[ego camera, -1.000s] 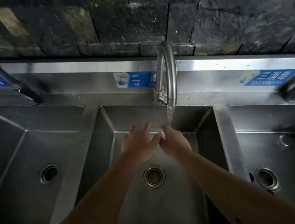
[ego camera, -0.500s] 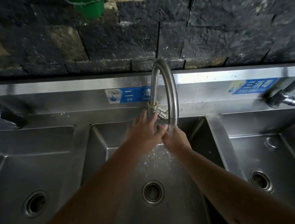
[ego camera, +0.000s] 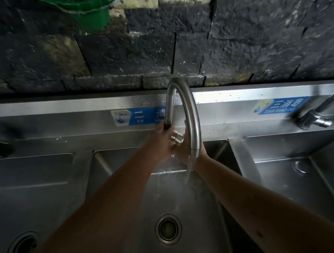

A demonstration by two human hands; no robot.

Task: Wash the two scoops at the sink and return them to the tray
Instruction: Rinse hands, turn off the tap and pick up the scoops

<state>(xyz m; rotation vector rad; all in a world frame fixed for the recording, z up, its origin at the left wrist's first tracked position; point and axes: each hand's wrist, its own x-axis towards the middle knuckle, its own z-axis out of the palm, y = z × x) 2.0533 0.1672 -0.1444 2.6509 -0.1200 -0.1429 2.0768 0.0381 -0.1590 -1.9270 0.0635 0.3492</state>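
No scoop or tray shows in the head view. Both my hands reach up to the curved steel faucet (ego camera: 192, 110) over the middle sink basin (ego camera: 171, 201). My left hand (ego camera: 160, 140) wraps its fingers around the faucet's stem, right at the small valve lever (ego camera: 175, 136). Just to the right of the lever, my right hand (ego camera: 182, 150) is partly hidden behind the spout; whether it holds anything is unclear. Water (ego camera: 189, 172) runs from the spout past my right wrist into the basin.
Steel basins lie on either side, the left basin (ego camera: 33, 195) and the right basin (ego camera: 306, 174), each with a drain. A second faucet (ego camera: 316, 117) stands at the right. A green bucket (ego camera: 88, 9) hangs on the dark stone wall above. Blue labels mark the backsplash.
My hands have risen from under the water stream to the faucet's stem and lever. The camera tilted up, bringing the green bucket into sight. Water still flows.
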